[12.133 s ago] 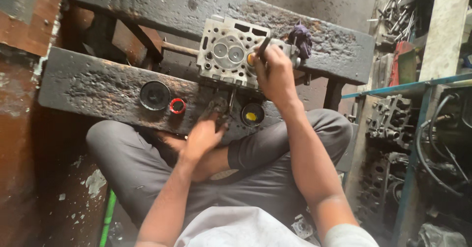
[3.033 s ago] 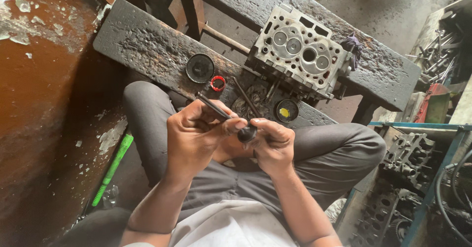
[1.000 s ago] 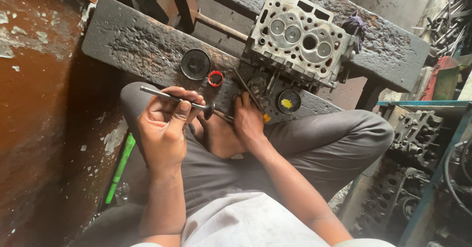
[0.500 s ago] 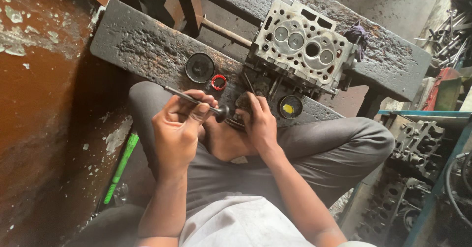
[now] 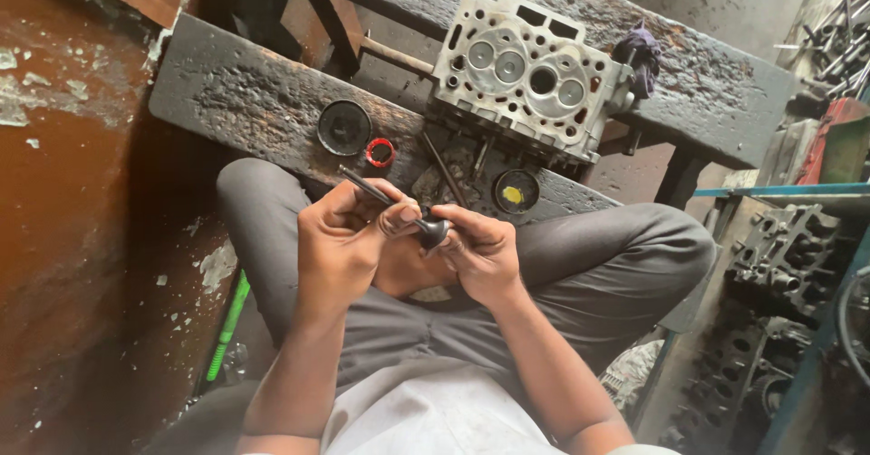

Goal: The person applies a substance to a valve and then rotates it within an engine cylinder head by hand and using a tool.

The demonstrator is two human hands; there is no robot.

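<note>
Centrally, valve (image 5: 412,215): rigid steel, light, likely oily; best gripped along the stem.
Left hand (image 5: 349,237): fingers closed on stem.
Right hand (image 5: 480,251): curled around valve head.

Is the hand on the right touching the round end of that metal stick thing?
Touching. In the head view the right hand has its fingertips pressed against the round head of the engine valve, while the left hand grips its thin stem.

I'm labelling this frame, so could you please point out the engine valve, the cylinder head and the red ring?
engine valve (image 5: 433,230), head view, on its round head.
cylinder head (image 5: 526,74), head view, on its flat face.
red ring (image 5: 381,152), head view, on its rim.
</note>
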